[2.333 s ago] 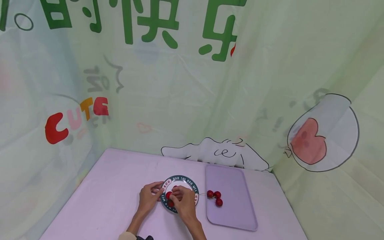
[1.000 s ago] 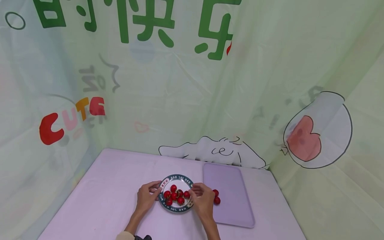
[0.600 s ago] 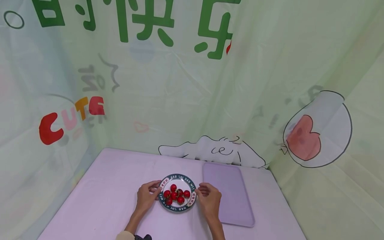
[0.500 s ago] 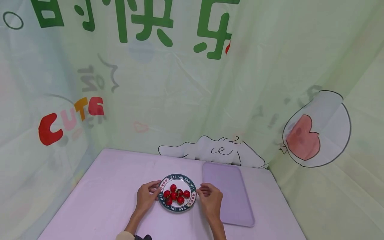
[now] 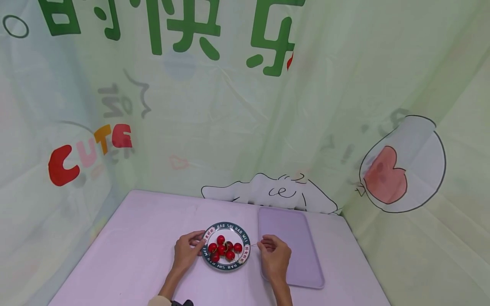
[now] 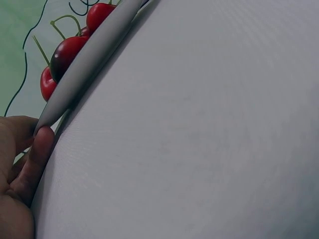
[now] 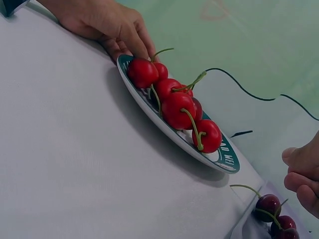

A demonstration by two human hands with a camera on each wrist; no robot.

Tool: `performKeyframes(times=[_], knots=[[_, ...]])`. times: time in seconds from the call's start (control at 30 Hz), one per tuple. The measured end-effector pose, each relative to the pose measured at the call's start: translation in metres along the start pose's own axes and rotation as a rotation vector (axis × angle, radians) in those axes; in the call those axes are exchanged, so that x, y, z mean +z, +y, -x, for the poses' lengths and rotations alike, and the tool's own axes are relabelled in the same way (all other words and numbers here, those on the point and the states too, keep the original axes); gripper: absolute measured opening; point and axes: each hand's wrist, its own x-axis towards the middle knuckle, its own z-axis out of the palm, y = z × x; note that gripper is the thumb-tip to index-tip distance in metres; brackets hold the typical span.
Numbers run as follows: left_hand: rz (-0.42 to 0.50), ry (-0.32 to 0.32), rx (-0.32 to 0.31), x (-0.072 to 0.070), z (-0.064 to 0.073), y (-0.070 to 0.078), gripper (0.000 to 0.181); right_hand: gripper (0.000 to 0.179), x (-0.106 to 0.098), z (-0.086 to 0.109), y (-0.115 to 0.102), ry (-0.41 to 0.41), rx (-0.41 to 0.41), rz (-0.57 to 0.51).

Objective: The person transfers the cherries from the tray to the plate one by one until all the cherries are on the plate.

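My left hand grips the left rim of a round plate with a dark green lettered border. In the left wrist view, its thumb and fingers pinch the plate edge. Several red cherries with green stems lie on the plate. To the plate's right, my right hand hovers over the left side of a lilac tray, its fingers loosely bent and holding nothing. Beneath that hand, dark red cherries sit on the tray; in the head view the hand hides them, except for a thin stem.
A pale lilac table carries the plate and tray. Printed fabric hangs behind it and along both sides. At the bottom edge, a dark band shows at the left sleeve.
My right hand has gone from the cherries on the plate to its right rim, then rightward over the tray, covering the cherries there. The left hand stays at the plate's rim.
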Motion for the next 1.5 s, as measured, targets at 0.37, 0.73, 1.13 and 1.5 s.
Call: performKeyframes(times=[0.37, 0.73, 1.13, 1.5], knots=[[-0.003, -0.017, -0.014, -0.002, 0.003, 0.004, 0.033, 0.021, -0.005, -0.003, 0.008, -0.009, -0.026, 0.025], [0.001, -0.015, -0.018, -0.002, 0.003, 0.004, 0.033, 0.025, -0.009, -0.003, 0.007, 0.008, -0.042, 0.03], [0.008, -0.008, -0.012, -0.003, 0.003, 0.005, 0.034, 0.03, -0.008, -0.004, 0.012, -0.009, -0.017, 0.099], [0.009, -0.018, -0.007, -0.003, 0.002, 0.006, 0.033, 0.026, -0.007, -0.006, 0.018, -0.028, 0.015, 0.117]])
